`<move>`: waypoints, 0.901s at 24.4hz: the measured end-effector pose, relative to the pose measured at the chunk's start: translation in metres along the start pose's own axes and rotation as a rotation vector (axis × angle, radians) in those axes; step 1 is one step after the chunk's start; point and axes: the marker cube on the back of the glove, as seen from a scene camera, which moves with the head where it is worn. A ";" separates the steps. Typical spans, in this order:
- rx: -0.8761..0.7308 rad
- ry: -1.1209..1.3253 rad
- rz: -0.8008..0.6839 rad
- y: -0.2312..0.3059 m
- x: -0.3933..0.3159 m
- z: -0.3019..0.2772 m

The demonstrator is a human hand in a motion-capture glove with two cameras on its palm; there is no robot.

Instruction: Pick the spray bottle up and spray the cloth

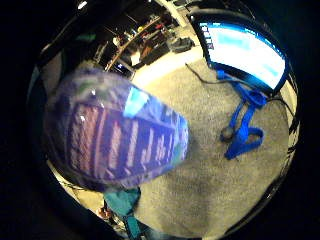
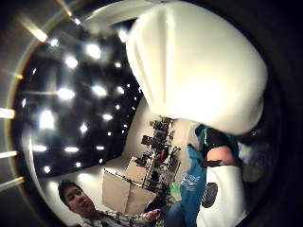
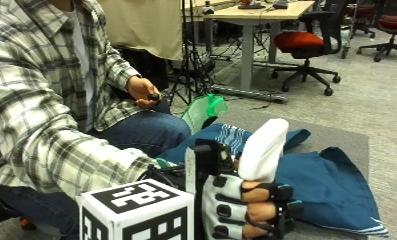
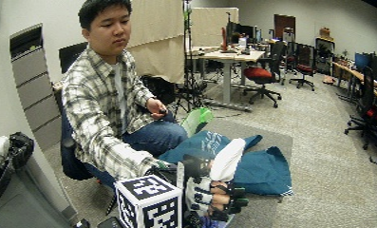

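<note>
My gloved right hand is curled round the spray bottle, whose white top sticks up above the fingers. The hand sits low at the near edge of the wide outside view. A blue cloth lies spread on the grey surface just behind and to the right of the hand. The bottle's body with its purple printed label fills much of the little finger side palm view. Its white head looms in the thumb side palm view, with the blue cloth beneath.
The person's bare left hand holds a small black thing over the lap. A green and white object leans at the knee. Desks and a red office chair stand behind. A blue strap lies on grey carpet beside a lit monitor.
</note>
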 end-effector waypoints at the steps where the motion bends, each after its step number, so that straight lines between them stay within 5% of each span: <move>1: 0.015 -0.012 -0.011 -0.002 0.000 0.001; 22: 0.228 0.102 -0.024 -0.027 -0.003 0.012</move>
